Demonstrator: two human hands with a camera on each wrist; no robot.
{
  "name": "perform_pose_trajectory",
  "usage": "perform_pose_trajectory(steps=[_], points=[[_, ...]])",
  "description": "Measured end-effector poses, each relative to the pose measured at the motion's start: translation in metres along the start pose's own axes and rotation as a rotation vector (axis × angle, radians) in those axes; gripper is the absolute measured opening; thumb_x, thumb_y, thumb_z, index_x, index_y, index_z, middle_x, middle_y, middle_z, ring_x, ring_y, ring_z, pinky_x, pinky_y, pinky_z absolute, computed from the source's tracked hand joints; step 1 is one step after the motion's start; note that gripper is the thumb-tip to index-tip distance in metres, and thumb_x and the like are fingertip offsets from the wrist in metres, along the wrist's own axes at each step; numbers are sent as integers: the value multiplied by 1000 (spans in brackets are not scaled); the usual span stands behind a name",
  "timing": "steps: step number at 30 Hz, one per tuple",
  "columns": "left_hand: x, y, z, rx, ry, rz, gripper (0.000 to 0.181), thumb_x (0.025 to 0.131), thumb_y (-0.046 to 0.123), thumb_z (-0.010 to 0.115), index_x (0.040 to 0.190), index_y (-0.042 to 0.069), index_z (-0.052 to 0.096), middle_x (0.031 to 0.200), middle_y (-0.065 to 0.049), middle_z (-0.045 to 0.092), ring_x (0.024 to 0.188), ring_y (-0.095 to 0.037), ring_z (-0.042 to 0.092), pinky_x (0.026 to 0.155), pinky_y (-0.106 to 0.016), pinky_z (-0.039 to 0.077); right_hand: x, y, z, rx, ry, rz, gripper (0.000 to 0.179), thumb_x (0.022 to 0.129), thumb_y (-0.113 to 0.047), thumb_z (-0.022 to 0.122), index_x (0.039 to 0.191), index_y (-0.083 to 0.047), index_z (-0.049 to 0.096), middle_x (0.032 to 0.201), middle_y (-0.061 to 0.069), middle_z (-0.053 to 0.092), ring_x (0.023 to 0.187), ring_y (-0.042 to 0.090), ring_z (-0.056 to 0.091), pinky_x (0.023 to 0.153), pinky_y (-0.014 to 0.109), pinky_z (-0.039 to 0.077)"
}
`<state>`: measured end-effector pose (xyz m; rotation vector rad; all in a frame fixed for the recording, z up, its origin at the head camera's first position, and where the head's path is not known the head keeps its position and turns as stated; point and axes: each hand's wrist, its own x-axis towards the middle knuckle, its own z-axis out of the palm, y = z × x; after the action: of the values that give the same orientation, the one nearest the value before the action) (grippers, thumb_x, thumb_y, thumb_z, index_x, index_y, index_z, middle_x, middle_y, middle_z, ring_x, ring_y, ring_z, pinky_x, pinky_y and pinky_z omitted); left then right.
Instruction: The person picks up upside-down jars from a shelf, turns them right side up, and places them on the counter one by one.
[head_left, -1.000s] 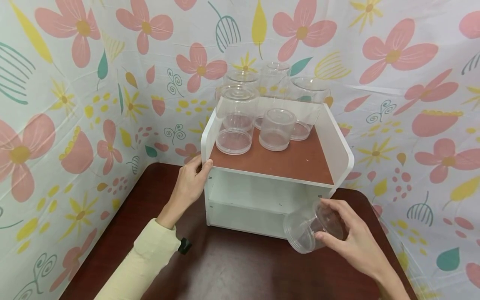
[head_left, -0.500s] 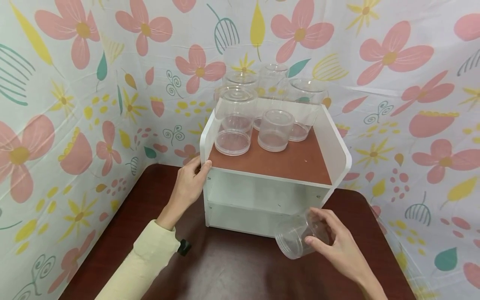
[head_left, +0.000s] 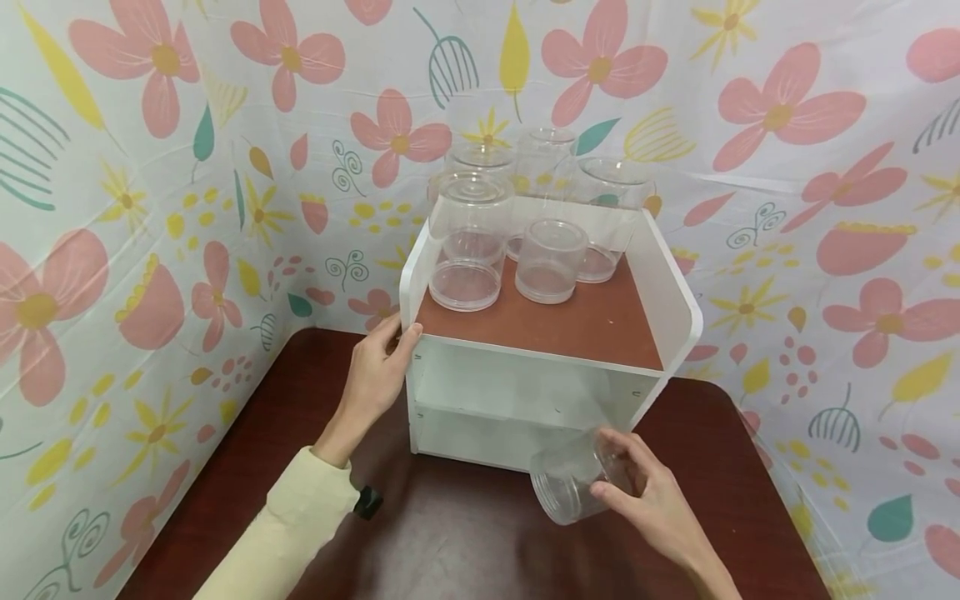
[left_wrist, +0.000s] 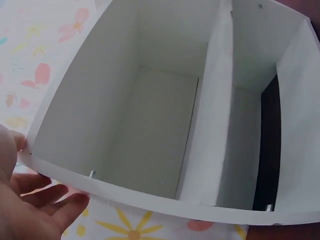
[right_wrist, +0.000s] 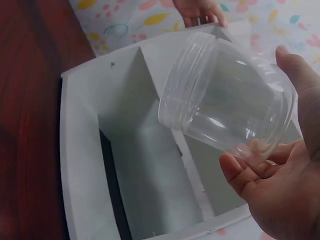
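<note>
- Clear plastic jar: it is tilted on its side before the lower right part of the white shelf unit, its ribbed end pointing left. I cannot tell whether it touches the unit.
- Right hand: it grips the jar round the smooth end, thumb on one side and fingers on the other, at the front right of the shelf unit. Holding it by that end probably keeps the ribbed end free of the fingers.
- Left hand: it holds the left side panel of the shelf unit, thumb at the front edge and fingers along the outer face, likely to steady the unit.
- On the shelf unit's red-brown top deck, a short clear jar stands upright near the middle, with a tall clear jar to its left and more clear jars behind. The raised sides presumably guard them from sliding off.
- Below the deck, a middle shelf divides the unit's open front into two compartments.
- Under the shelf unit is a dark red-brown table, slightly glossy in front of it.
- Behind and to the left of the unit hangs floral cloth, white with pink, yellow and teal prints, lightly creased.
</note>
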<state>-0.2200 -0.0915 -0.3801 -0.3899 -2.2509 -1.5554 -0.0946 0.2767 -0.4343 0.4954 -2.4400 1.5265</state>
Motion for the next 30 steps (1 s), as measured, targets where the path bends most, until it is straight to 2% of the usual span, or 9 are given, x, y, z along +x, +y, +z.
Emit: perform_pose_trajectory(steps=[4,7,13,17,22,25,27,30], points=[[-8,-5,3,-90,36,-31,50,107,33,58,151,9,51,136,-10,60,119,-25,62,99,-46,52,-1,6,3,34,-14,23,58,88,6,76,141,0,55,135,16,59,118,2,58,98,11,44],[-16,-11,5,-126,82,-58,51,107,28,59,150,5,47,138,-12,57,123,-24,58,102,-41,49,-2,10,6,54,-27,33,59,87,5,77,142,0,55,136,20,58,118,3,59,97,12,45],[-38,-28,11,-99,138,-76,38,106,21,60,136,-1,52,123,-14,60,111,-23,59,92,-22,47,-3,15,11,86,-41,45,60,87,6,76,143,1,54,138,19,58,120,3,58,98,13,45],[-54,-41,16,-83,138,-72,33,106,17,61,132,-1,55,118,-14,62,107,-23,60,88,-20,47,-3,17,14,121,-50,84,59,89,7,74,143,2,52,140,20,56,124,1,56,100,13,43],[-71,-53,23,-64,120,-31,25,105,14,61,128,2,61,115,-10,65,100,-21,63,84,-28,51,-3,19,17,139,-52,102,57,90,7,73,143,4,51,140,23,55,124,1,56,101,13,44],[-80,-58,27,-56,89,4,22,104,11,62,125,4,64,114,-8,66,96,-20,66,81,-30,55,-4,19,20,135,-42,106,57,90,7,73,143,4,51,140,26,54,121,2,57,100,13,44],[-86,-59,31,-62,46,18,21,103,10,64,123,4,65,114,-8,67,94,-21,67,79,-31,56,-4,18,22,130,-35,116,57,90,5,74,143,3,52,140,25,54,120,3,58,98,13,45],[-93,-60,37,-61,-49,2,23,102,12,66,125,5,66,118,-7,67,93,-22,68,76,-31,56,-4,19,25,131,-39,134,57,91,3,74,143,2,52,141,24,54,119,5,59,97,15,46]])
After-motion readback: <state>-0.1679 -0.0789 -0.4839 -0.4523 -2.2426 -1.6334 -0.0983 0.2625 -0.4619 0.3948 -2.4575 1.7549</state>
